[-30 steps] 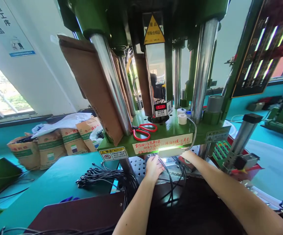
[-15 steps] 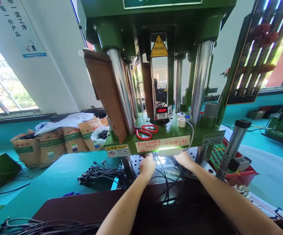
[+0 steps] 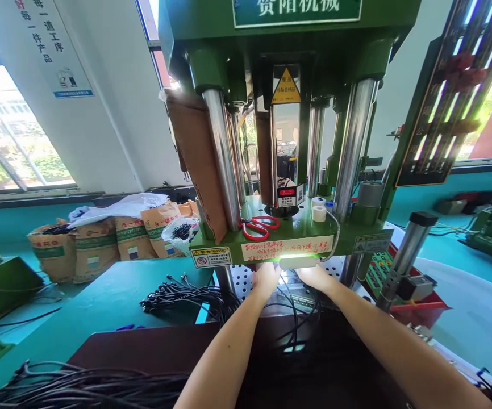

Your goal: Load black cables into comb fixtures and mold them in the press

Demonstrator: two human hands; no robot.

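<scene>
Both my hands reach in under the raised green plate point(image 3: 348, 241) of a press. My left hand point(image 3: 267, 277) is left of a small lit lamp point(image 3: 300, 262), its fingers hidden beyond the wrist and under the plate edge. Just right of it, my right hand point(image 3: 315, 276) reaches below the lamp, and its fingertips are out of sight too. Between and below the hands, thin black cables point(image 3: 294, 326) trail over a metal mould point(image 3: 299, 300) and down toward the dark tabletop point(image 3: 340, 363). What the fingers touch cannot be made out.
Red-handled scissors point(image 3: 259, 227) and a white tape roll point(image 3: 319, 213) lie on the plate. A bundle of black cables point(image 3: 182, 298) lies left of the press, with more cables point(image 3: 88, 386) nearer me. A metal post point(image 3: 403, 261) and red bin point(image 3: 420, 315) stand right.
My view has tilted up and turned slightly left. My right hand has moved a little left, nearer my left hand, under the lamp. The cables between them have shifted slightly.
</scene>
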